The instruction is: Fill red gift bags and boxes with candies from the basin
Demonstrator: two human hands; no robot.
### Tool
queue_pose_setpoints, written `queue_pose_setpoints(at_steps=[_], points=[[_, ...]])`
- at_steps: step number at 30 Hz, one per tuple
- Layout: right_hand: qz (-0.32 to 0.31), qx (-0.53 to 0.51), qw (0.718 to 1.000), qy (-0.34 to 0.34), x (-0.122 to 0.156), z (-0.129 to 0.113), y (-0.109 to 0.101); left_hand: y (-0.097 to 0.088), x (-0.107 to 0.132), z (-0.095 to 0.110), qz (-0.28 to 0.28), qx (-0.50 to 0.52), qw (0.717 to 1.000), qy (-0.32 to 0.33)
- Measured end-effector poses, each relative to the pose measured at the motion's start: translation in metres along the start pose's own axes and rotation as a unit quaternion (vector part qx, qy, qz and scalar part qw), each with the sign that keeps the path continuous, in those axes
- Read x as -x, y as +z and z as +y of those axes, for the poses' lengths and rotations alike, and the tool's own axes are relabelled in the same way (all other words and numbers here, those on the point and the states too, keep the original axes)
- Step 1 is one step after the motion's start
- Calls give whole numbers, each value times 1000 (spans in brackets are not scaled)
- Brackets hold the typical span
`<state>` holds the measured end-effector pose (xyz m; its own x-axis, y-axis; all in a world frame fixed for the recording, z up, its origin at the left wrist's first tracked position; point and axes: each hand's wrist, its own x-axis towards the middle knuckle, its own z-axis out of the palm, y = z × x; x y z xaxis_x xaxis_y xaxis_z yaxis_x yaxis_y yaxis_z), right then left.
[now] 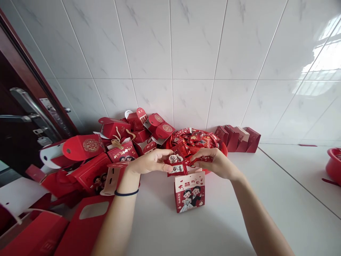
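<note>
A small red gift box (189, 192) printed with a cartoon couple stands open on the white floor in front of me. Just above its opening my left hand (150, 161) is closed on red candy packets (176, 163) with white labels. My right hand (217, 163) is closed on another red packet (204, 159) right beside them. Both hands hover over the box, almost touching each other. Behind them sits a red basin (223, 148) heaped with red candy packets.
A pile of red gift boxes (117, 142) lies at the left against the tiled wall, with flat unfolded boxes (85, 224) nearer me. Several folded boxes (237, 138) stand in a row behind the basin. A dark door (23, 117) is at left, another red basin (334, 165) at right.
</note>
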<state>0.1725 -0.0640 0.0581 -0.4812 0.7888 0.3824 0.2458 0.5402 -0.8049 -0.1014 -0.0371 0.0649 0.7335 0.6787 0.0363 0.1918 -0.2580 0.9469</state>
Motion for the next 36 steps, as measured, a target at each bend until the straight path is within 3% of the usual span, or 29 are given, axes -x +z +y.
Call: queue_pose_setpoints(at_steps=[5, 16, 20, 23, 28, 32, 36], points=[[-20, 77, 997, -24, 1, -1, 3, 4, -8, 0, 18, 9, 1000, -9], [25, 192, 980, -35, -1, 5, 6, 10, -19, -5, 82, 46, 996, 11], [40, 202, 978, -17, 1, 5, 4, 11, -19, -6, 79, 69, 994, 22], [76, 151, 986, 4, 4, 0, 2, 12, -19, -7, 72, 88, 993, 26], [113, -63, 987, 94, 4, -5, 0, 14, -21, -7, 52, 92, 994, 12], [152, -117, 980, 52, 1, -4, -5, 15, -20, -7, 50, 88, 995, 21], [151, -117, 981, 22, 2, 0, -11, 14, -19, -8, 36, 82, 996, 23]])
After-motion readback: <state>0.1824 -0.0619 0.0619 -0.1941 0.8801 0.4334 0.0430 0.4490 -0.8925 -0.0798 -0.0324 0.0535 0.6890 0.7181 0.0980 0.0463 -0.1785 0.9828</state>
